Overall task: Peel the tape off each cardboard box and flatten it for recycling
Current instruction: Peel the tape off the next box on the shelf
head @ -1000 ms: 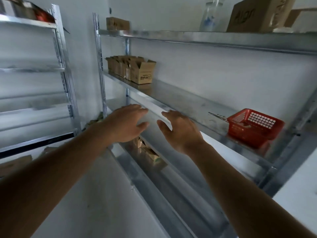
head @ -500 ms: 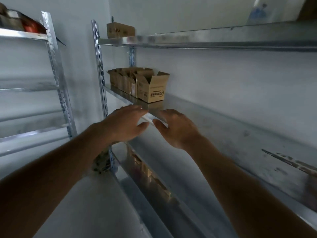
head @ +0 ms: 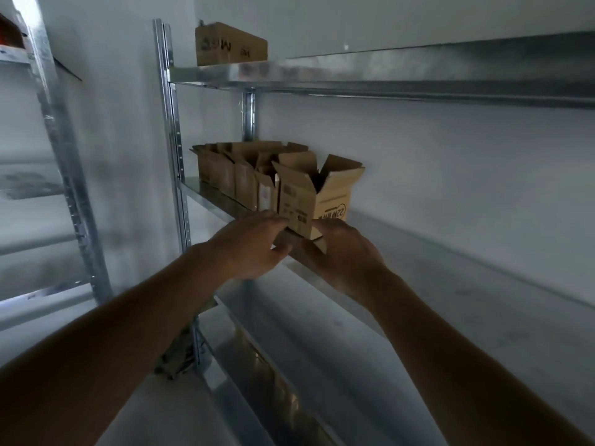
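A row of several small cardboard boxes with their top flaps standing open lines the middle metal shelf. The nearest box has black print on its sides. My left hand reaches up with straight fingers, its fingertips at the lower left corner of that box. My right hand is raised just below the box's lower right corner, fingers relaxed. Neither hand grips anything. No tape is visible on the boxes.
A closed cardboard box sits on the top shelf. A second metal rack stands to the left. Lower shelves run below my arms, with crumpled cardboard at the upright's foot.
The view has moved closer to the boxes. Both hands have risen from below the shelf edge up to the bottom corners of the nearest box.
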Demonstrator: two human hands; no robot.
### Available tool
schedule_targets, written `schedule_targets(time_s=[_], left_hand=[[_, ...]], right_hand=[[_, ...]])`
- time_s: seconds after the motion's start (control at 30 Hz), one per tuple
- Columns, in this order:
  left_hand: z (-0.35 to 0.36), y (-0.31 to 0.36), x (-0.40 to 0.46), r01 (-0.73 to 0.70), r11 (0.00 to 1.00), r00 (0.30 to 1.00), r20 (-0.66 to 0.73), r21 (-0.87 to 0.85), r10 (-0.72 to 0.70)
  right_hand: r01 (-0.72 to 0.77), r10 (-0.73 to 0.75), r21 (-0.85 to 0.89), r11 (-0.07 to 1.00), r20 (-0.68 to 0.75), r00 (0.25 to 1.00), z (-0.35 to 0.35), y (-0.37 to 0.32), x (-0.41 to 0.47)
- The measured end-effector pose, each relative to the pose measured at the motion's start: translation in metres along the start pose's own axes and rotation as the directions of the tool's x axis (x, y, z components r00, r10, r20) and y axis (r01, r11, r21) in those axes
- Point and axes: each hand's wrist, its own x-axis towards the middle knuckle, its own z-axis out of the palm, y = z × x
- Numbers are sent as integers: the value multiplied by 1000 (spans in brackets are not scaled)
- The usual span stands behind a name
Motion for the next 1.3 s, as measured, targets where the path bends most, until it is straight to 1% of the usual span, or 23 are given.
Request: schedule_targets(time_s=[0.1,0.2,0.27,0.33,0.43,0.6,0.7,0.83,0.9,1.03,1.17,1.3], left_hand=[[9,-55,43,-70,997,997,29,-37,71],[17,-100,86,-130,990,988,77,-46,134],[20,-121,113,-164,985,979,110,-57,170],[22,-137,137,-205,976,969,123,-71,212],[24,-152,167,-246,964,958,128,-98,257],[36,-170,192,-285,950,948,108,-124,299],[41,-175,195,-291,950,947,109,-109,303],[43,-172,196,-306,945,939,126,-114,319],[43,-166,195,-318,941,936,125,-113,331],[39,-147,190,-350,931,919,153,-107,363],[34,-126,187,-415,907,891,173,-68,420],[33,-94,184,-475,879,864,170,-40,475]], right_hand=[[-116,115,-31,993,-35,993,31,-2,48],[-244,238,-55,968,-89,967,56,-3,92],[-346,336,-54,937,-132,932,66,-1,116],[-441,431,-11,897,-193,881,73,2,134],[-511,509,74,857,-280,814,78,7,154],[-573,566,66,817,-281,775,87,21,171],[-597,604,119,793,-280,746,92,30,175],[-614,612,148,775,-417,672,83,38,168],[-592,590,166,788,-479,650,78,38,158],[-598,561,110,794,-514,650,62,39,136],[-656,580,82,751,-558,594,43,39,110],[-690,578,56,721,-597,556,25,40,73]])
